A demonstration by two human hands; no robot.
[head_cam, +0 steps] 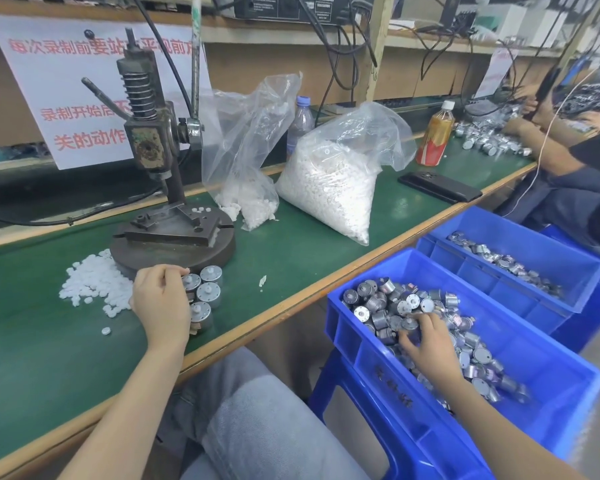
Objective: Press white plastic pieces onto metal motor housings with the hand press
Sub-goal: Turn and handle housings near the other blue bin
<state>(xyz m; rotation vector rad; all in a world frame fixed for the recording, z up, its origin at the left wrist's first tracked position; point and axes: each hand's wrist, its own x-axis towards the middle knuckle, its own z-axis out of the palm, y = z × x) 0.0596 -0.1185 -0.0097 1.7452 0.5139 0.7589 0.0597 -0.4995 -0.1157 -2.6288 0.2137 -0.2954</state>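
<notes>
The hand press [160, 157] stands on a round base on the green bench, its lever up at the left. A loose heap of white plastic pieces [92, 285] lies in front of the base. Several metal motor housings [208, 291] stand upright beside it, each with a white piece on top. My left hand [160, 303] rests on the bench with curled fingers and pinches a small white piece at one housing. My right hand [426, 341] reaches into the near blue bin [520, 403] of loose housings and grips some in the pile.
Two plastic bags [329, 195] of white pieces, a water bottle [300, 123], a tea bottle [434, 136] and a black phone [439, 187] sit on the bench. A second blue bin [551, 289] stands behind. Another person [568, 157] works at the right.
</notes>
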